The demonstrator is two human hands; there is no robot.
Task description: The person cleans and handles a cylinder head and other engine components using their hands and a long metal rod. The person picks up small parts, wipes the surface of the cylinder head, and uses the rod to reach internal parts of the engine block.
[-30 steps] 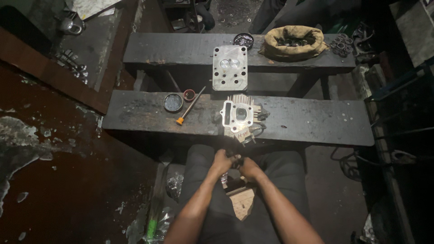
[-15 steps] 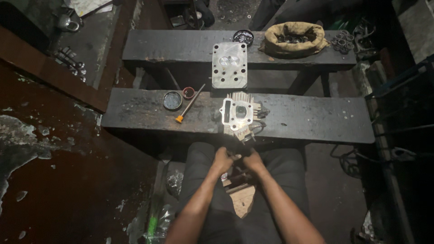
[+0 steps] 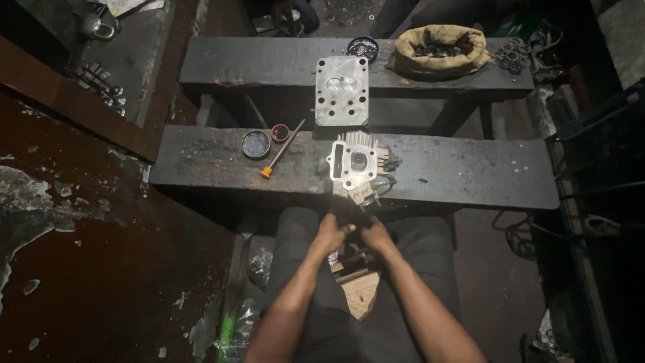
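Dark metal tins are set at the left of the near bench [image 3: 470, 176]: a round grey tin [image 3: 256, 144] with a dull grey filling, and just beside it a smaller red-rimmed cup [image 3: 280, 132], whose contents cannot be made out. A thin rod with an orange tip [image 3: 282, 149] is laid slanting next to them. Further right, a finned engine cylinder [image 3: 356, 167] is stood at the bench's front edge, and behind it a flat grey metal plate with holes [image 3: 342, 91] is propped between the two benches. On the far bench a small black dish [image 3: 363, 47] and a tan sack [image 3: 440, 48] (rolled open, dark parts inside) are seen; metal rings [image 3: 514, 55] are heaped at its right end.

Below, over the lap, the left hand [image 3: 330, 234] and right hand [image 3: 376, 235] are pressed together around a small dark part [image 3: 353, 228], mostly hidden by the fingers; how tightly it is held cannot be told. A pale wooden block [image 3: 361, 296] is lodged between the knees.
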